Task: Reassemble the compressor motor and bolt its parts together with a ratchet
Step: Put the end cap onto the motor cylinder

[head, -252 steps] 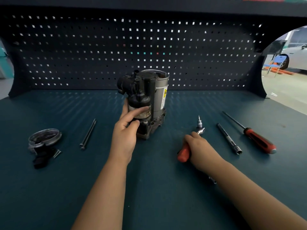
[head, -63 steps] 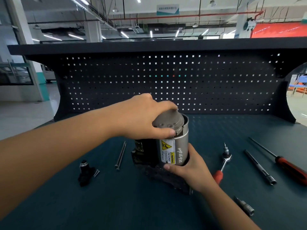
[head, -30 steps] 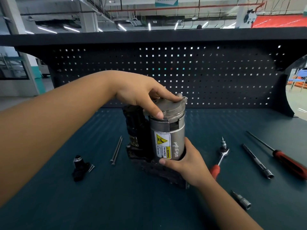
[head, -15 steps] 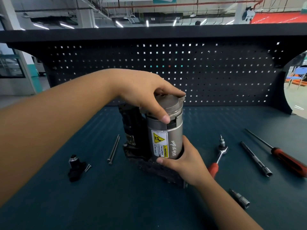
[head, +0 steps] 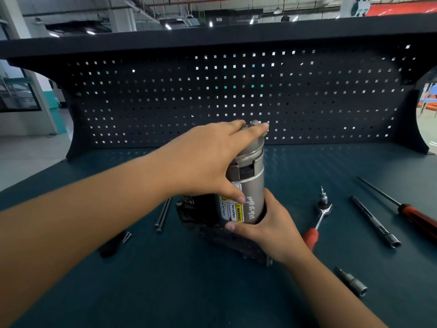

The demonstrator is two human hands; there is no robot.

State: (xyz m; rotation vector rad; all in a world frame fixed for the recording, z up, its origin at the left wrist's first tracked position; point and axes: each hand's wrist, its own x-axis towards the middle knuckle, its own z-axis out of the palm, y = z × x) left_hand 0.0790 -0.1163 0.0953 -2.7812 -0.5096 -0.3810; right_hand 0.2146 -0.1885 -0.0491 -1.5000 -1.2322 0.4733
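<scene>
Seating the end cap point(head: 250, 151) looks like the step: left hand point(head: 203, 159) presses it down, fingers straight, onto the compressor motor point(head: 254, 185) standing on the tabletop point(head: 212, 292); right hand point(head: 267, 228) fingers wrap its base. Next: long bolts point(head: 163, 215) left of it, ratchet point(head: 318, 221) right.

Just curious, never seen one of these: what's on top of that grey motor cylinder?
The left hand lies over a grey end cap sitting on the motor cylinder. Only the cap's front rim shows; its top face is covered by the hand.
</scene>
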